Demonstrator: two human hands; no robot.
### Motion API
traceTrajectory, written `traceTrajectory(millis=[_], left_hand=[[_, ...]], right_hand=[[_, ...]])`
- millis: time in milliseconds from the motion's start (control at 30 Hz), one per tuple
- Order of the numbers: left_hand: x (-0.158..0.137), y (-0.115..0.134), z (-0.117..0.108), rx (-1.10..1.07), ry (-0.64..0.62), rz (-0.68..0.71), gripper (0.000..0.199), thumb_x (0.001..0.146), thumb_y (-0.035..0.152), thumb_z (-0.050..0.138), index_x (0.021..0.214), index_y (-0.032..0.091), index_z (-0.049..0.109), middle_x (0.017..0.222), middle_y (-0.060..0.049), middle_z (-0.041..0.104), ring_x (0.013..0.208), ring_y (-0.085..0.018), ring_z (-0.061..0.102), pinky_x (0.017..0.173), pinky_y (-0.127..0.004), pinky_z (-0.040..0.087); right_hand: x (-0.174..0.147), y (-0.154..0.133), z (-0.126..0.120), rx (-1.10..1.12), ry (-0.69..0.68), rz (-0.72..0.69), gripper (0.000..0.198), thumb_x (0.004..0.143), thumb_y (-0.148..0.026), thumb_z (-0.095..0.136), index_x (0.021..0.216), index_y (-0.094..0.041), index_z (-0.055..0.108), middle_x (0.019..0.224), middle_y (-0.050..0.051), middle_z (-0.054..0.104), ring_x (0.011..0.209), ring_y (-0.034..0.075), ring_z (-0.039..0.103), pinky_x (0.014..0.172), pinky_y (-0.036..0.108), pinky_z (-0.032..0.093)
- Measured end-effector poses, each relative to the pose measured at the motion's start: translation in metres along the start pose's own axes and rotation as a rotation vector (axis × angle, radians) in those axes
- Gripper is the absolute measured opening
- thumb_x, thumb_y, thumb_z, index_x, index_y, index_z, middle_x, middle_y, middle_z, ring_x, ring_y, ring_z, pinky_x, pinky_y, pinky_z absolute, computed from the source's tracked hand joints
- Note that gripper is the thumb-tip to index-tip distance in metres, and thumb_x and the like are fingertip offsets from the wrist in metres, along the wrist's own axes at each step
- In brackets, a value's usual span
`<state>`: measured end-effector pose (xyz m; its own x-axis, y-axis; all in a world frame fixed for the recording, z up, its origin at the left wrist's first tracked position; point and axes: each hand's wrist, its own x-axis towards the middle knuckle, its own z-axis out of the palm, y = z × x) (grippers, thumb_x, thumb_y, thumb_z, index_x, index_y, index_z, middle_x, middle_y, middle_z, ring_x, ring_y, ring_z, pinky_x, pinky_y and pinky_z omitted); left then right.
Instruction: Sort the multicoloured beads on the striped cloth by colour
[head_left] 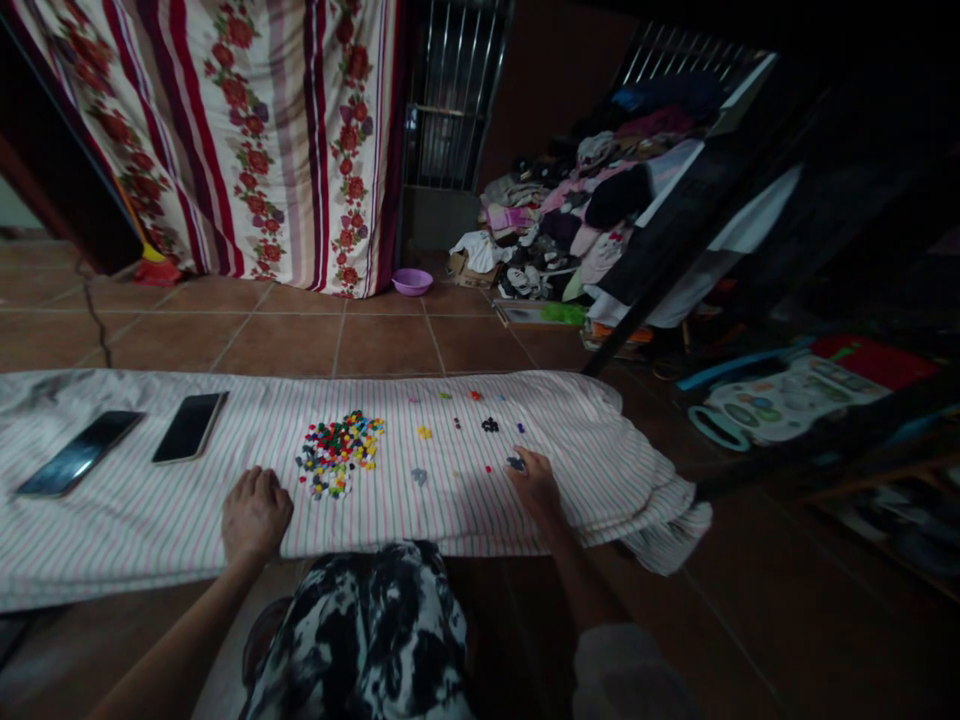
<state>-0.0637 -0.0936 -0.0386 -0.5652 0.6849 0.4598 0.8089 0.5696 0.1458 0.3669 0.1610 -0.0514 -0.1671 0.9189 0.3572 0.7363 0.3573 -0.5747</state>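
My right hand (535,480) is at the right part of a striped cloth (585,500), thumb and forefinger closed at a few small dark grey pieces (516,463). Curled on the cloth near its front edge, my left hand (256,512) shows nothing in it, though its fingertips are hidden. Between the hands lies a mixed heap of small coloured pieces (341,450). Sorted by colour in small groups are yellow pieces (424,432), light grey pieces (419,476), black pieces (490,425), blue pieces (522,428) and orange pieces (475,395). One red piece (488,469) lies alone.
Two phones, a slanted one (81,455) and a darker one (190,427), lie on the cloth at left. Beyond are a floral curtain (277,150), a purple basin (412,282) and a clothes heap (570,210). A dark post (637,335) stands at right.
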Motion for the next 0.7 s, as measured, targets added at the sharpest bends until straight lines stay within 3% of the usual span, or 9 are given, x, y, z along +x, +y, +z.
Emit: traceTrajectory(millis=[300,700], left_hand=[[-0.001,0.000,0.001,0.018,0.018,0.002,0.035,0.089,0.024,0.041,0.109,0.009,0.065,0.120,-0.021,0.066,0.120,-0.032,0.059,0.102,-0.046,0.047],[-0.001,0.000,-0.003,-0.001,-0.019,-0.001,0.036,0.088,0.026,0.039,0.109,0.010,0.064,0.122,-0.021,0.065,0.123,-0.033,0.057,0.104,-0.048,0.046]], right_hand=[[0.003,-0.009,0.005,-0.187,0.010,0.007,0.028,0.092,-0.034,0.052,0.101,-0.019,0.074,0.104,0.011,0.062,0.082,0.019,0.058,0.071,0.030,0.045],[-0.005,-0.021,0.001,-0.186,0.040,0.001,0.030,0.096,-0.033,0.046,0.101,-0.017,0.071,0.103,0.010,0.064,0.090,0.020,0.057,0.077,0.030,0.042]])
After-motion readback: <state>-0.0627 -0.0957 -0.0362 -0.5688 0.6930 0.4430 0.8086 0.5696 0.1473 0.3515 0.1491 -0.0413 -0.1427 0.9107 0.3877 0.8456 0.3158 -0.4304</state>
